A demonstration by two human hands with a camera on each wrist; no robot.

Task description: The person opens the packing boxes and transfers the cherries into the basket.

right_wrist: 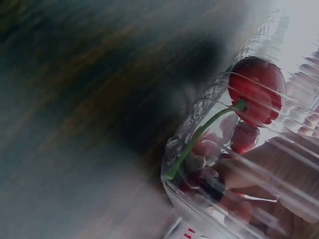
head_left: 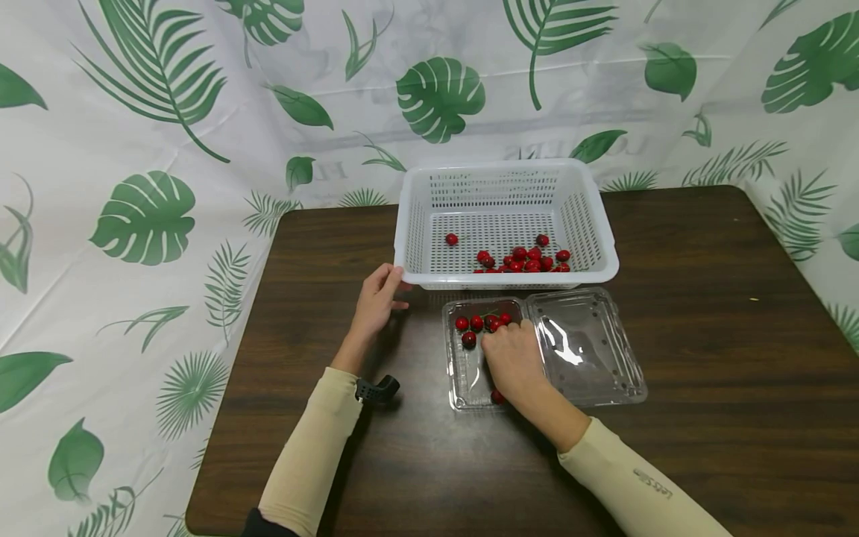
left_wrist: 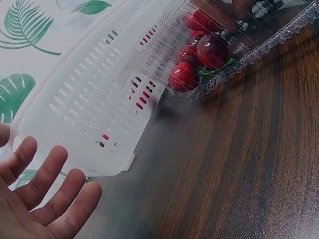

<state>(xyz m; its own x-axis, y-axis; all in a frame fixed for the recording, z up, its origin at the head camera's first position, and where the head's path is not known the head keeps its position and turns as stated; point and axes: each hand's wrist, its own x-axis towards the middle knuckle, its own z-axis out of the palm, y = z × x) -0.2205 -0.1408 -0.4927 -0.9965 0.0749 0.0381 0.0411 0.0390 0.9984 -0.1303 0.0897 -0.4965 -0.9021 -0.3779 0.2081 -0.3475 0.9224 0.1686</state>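
My left hand (head_left: 376, 302) is at the near left corner of a white perforated plastic basket (head_left: 503, 280), its thumb at the rim. In the left wrist view its fingers (left_wrist: 57, 196) are extended and loosely spread beside the basket corner. Reaching down into a clear plastic clamshell box (head_left: 461, 377), my right hand (head_left: 515, 358) has curled fingers. Through the clear wall, the right wrist view shows the fingertips against a dark red cherry (right_wrist: 205, 184). Several cherries (head_left: 476, 323) lie along the box's far side, and one (head_left: 497, 396) sits near its front.
The clamshell's lid (head_left: 584, 347) lies folded back to the right. Loose cherries (head_left: 532, 262) are gathered near the basket's front wall. Everything stands on a dark wooden table (head_left: 705, 335), with a leaf-print cloth (head_left: 335, 89) behind it.
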